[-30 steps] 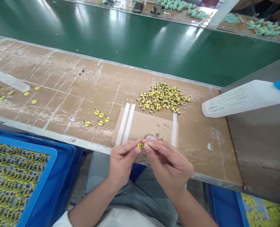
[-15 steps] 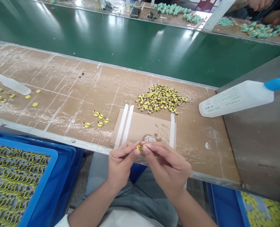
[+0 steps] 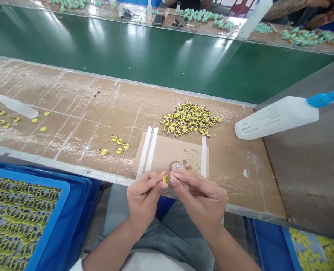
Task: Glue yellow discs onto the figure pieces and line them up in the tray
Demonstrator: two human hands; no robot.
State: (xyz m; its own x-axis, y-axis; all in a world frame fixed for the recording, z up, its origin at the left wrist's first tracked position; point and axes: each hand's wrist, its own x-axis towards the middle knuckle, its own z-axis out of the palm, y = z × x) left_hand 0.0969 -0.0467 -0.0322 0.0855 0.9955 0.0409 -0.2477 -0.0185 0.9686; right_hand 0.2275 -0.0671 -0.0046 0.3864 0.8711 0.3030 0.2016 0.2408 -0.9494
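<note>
My left hand point(image 3: 143, 195) and my right hand point(image 3: 199, 197) meet at the near edge of the brown bench, fingertips pinched together on one small yellow piece point(image 3: 166, 178). Just beyond them a small glossy blob of glue point(image 3: 177, 166) lies on a cardboard sheet point(image 3: 169, 152) edged with white strips. A heap of small yellow and black pieces point(image 3: 189, 119) lies behind the sheet. Several finished yellow pieces point(image 3: 118, 143) sit in a loose group to the left of the sheet.
A white bottle with a blue nozzle point(image 3: 279, 116) lies on its side at the right. A green conveyor belt point(image 3: 155, 49) runs behind the bench. A blue crate of yellow parts point(image 3: 22, 214) stands at lower left, another blue crate point(image 3: 299, 244) at lower right. A clear tube point(image 3: 14, 105) and more yellow pieces lie far left.
Both hands stay pinched on the yellow piece with only slight finger shifts. The view has tilted a little, showing more of the far bench.
</note>
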